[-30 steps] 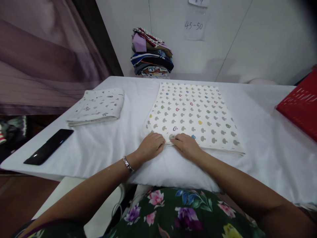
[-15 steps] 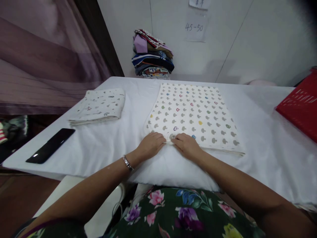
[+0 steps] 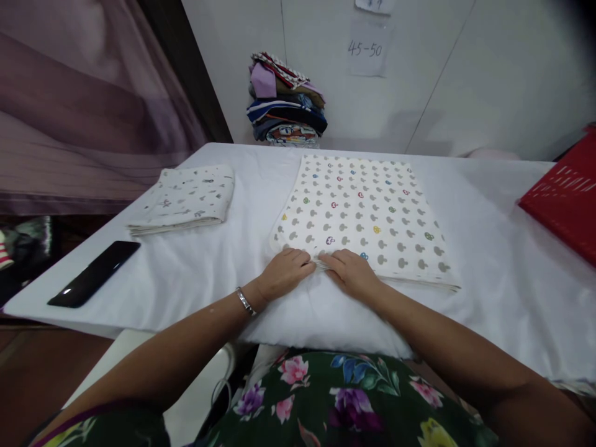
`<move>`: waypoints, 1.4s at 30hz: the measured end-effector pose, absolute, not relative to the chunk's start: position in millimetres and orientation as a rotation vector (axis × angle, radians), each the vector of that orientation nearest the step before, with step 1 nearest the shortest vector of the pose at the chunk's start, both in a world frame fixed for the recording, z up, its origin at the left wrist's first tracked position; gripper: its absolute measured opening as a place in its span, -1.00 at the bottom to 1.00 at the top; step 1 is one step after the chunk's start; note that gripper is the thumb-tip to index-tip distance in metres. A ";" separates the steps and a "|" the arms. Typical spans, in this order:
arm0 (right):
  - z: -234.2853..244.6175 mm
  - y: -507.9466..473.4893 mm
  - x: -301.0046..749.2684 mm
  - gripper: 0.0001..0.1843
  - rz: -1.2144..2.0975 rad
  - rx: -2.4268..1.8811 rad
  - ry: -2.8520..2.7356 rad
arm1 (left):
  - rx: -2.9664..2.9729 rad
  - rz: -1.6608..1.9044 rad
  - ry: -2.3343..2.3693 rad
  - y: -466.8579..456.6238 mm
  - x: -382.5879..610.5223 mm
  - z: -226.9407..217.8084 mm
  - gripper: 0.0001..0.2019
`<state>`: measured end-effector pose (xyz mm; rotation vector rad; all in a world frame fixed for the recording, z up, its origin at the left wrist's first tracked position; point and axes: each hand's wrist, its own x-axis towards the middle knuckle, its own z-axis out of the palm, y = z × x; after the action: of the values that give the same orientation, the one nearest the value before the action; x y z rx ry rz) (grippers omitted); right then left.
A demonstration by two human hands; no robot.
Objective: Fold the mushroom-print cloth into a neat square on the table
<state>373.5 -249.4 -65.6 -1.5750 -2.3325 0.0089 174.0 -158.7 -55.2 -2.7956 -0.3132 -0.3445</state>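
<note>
A white cloth with a mushroom print (image 3: pixel 363 217), folded in layers, lies flat on the table in front of me. My left hand (image 3: pixel 287 272) pinches its near edge toward the left corner, fingers closed. Close beside it, my right hand (image 3: pixel 350 272) grips the same edge between thumb and fingers. Only a narrow bit of the edge shows between the two hands, slightly lifted. What lies under the fingertips is hidden.
The table wears a white cover (image 3: pixel 251 198). A smaller folded cloth (image 3: pixel 186 197) and a black phone-like slab (image 3: pixel 95 273) lie to the left. Folded clothes (image 3: pixel 287 102) are stacked by the wall. Something red (image 3: pixel 568 195) sits at the right edge.
My left hand has shifted slightly to the right, its fingertips nearer my right hand at the cloth's edge. The cloth otherwise lies as before.
</note>
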 end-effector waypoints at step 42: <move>-57.4 -243.9 359.6 -0.88 -0.300 -1.582 -2.487 | -2.919 -0.608 -0.382 -167.1 175.2 -52.2 -0.82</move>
<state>359.6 -243.9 -57.4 -1.5817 -2.4867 -0.2996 175.2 -167.1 -52.2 -2.9187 -0.3820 -0.6078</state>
